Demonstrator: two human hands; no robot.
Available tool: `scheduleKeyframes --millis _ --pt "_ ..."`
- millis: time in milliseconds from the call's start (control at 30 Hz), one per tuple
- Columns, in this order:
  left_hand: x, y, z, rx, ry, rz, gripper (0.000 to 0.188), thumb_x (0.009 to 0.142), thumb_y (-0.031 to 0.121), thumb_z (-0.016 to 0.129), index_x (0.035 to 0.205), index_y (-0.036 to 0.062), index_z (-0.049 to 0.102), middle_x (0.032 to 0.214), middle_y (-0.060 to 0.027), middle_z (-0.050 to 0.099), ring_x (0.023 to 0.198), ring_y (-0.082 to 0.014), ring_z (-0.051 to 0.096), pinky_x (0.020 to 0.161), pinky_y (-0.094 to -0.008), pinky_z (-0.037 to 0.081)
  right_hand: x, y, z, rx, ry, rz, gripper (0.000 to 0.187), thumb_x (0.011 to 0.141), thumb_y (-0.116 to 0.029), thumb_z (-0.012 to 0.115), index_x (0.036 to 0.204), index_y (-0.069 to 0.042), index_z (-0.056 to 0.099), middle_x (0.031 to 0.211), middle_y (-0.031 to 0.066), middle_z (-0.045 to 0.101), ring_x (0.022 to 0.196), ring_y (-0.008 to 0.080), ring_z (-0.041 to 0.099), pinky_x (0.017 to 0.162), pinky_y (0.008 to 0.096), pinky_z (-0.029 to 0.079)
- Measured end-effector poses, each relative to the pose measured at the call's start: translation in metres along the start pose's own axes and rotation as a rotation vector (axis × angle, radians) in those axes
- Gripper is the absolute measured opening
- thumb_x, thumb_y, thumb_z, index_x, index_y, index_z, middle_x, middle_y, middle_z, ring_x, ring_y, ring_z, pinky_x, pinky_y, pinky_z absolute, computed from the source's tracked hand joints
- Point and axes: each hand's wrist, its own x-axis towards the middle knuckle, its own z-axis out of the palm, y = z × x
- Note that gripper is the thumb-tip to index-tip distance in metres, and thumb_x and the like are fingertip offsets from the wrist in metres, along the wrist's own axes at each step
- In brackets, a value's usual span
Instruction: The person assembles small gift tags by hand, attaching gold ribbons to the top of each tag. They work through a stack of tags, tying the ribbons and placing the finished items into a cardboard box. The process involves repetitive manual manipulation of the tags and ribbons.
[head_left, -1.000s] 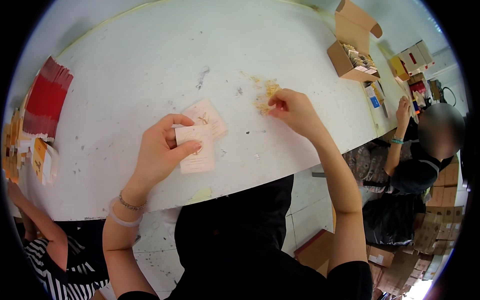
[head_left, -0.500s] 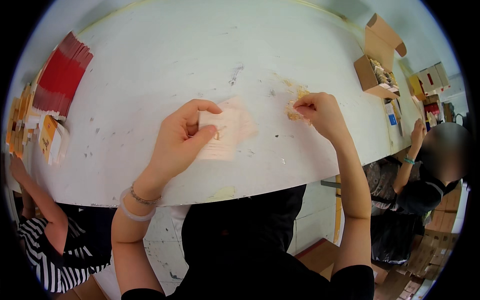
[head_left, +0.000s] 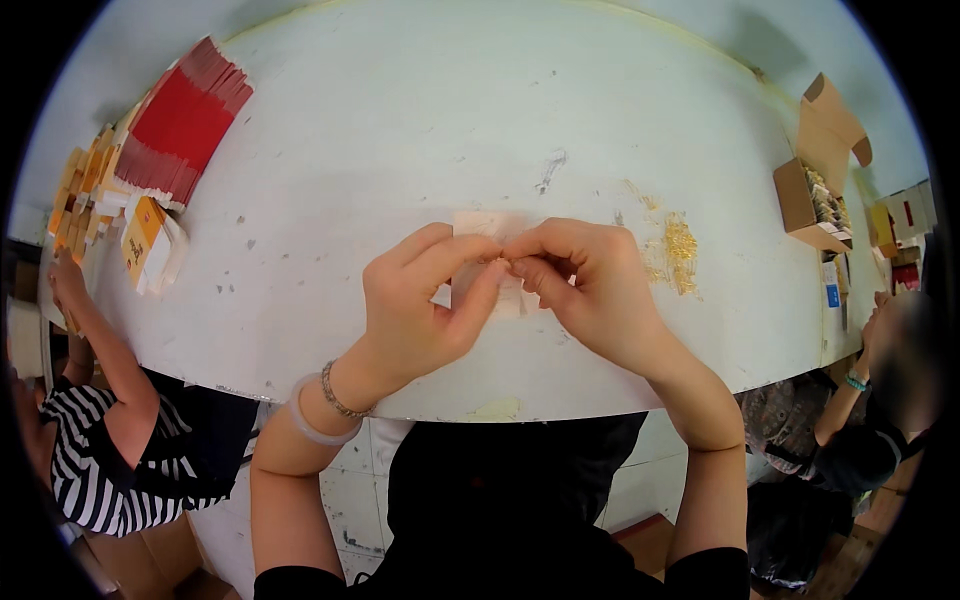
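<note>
Meeting at their fingertips, the left hand (head_left: 420,295) and right hand (head_left: 605,295) curl nearly closed, any grip hidden from view; the pale card (head_left: 487,223) shows behind and below them. Light, even finger pressure should avoid creasing it.

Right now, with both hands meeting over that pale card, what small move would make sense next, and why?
Perhaps ease the right hand slightly back from the left hand: the two meet at the fingertips in front of the pale pink card, covering part of it, and anything pinched between them is too hidden to check.
</note>
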Motion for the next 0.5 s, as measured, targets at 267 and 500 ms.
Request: scheduleKeyframes --millis 267,500 --pt "-0.002 -0.006 0.004 -0.019 -0.07 -0.07 0.008 0.077 -0.001 0.07 0.08 0.0047 0.065 0.063 -0.0038 0.054 0.048 -0.0116 0.049 0.043 -0.025 0.036 0.001 0.015 0.004 0.682 0.02 0.181 0.009 0.09 0.001 0.061 0.097 0.002 0.065 0.079 0.0055 0.067 0.068 0.0101 0.061 0.057 0.0244 0.05" --pt "-0.002 -0.002 0.005 0.075 -0.124 0.053 0.011 0.075 -0.002 0.07 0.083 0.0044 0.065 0.067 -0.004 0.055 0.052 -0.017 0.051 0.044 -0.0275 0.039 -0.003 0.017 -0.002 0.67 -0.043 0.222 0.006 0.09 -0.001 0.062 0.094 0.002 0.063 0.084 0.0071 0.066 0.069 0.0096 0.059 0.057 0.0239 0.05"
